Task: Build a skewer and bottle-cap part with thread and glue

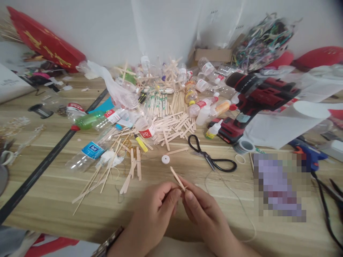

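Observation:
Between my two hands, close to the table's front edge, a wooden craft stick [177, 177] points up and away to the left. My left hand [163, 205] pinches at its near end with thumb and fingers closed. From the other side, my right hand [201, 208] is closed on the stick too, its thumb by the near end. A small pale sliver shows at the fingertips; I cannot tell whether it is another stick. Just beyond the hands lie a small white disc [165, 159], a loose craft stick [175, 151] and black-handled scissors [210, 157].
A pile of craft sticks [177, 125] lies mid-table, with plastic bottles [146, 126] around it. At right stand a red cordless drill [252, 96] and a glue bottle [213, 130]. Thin string [238, 198] trails beside my right hand. A dark bar [40, 175] crosses the left side.

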Available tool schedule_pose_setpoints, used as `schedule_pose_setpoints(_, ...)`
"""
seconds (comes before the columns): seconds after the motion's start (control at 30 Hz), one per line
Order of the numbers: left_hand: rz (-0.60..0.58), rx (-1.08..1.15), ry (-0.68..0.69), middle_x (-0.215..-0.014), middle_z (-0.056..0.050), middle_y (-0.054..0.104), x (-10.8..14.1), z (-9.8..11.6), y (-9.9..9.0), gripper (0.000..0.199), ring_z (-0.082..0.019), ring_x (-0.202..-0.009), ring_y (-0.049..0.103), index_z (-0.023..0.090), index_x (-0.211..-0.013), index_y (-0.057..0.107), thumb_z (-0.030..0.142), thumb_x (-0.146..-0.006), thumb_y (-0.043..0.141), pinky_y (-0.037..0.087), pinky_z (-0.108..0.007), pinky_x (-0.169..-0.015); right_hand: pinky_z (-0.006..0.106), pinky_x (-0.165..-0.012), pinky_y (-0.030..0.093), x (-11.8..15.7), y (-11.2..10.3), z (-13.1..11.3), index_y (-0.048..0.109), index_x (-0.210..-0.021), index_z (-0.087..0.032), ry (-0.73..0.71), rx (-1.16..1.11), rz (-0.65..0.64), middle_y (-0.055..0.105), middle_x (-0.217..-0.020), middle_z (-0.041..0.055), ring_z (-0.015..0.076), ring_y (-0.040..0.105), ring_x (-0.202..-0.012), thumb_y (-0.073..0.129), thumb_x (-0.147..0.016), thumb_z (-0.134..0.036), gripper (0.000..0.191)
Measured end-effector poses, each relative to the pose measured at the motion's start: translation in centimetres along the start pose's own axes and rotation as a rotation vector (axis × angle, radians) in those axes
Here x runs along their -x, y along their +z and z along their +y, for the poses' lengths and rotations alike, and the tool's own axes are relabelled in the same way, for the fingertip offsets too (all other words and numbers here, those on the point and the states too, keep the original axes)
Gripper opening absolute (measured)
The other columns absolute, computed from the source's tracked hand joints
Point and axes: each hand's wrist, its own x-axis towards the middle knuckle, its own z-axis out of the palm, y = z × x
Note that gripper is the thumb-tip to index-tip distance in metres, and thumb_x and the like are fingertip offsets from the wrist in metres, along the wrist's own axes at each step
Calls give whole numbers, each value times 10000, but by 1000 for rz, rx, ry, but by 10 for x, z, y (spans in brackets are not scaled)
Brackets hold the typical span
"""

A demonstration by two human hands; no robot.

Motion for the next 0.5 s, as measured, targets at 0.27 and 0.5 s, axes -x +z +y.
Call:
schedule_pose_setpoints(0.27,160,-189,184,-844,3,719,5,-6,6,210,-139,-771,646,222,-965,662,254,-951,455,434,-229,-695,172,-416,197,4,2,-6,596,-1067,-206,33,-117,73,315,-523,-103,64,251,-455,571,-887,-584,419)
schedule_pose_setpoints(0.5,204,-196,238,-735,10,691,6,-7,10,224,-123,-678,630,211,-896,681,232,-946,464,435,-202,-638,148,-398,226,3,2,-4,596,-963,-215,-8,-167,83,353,-499,-105,52,272,-426,613,-880,-537,333)
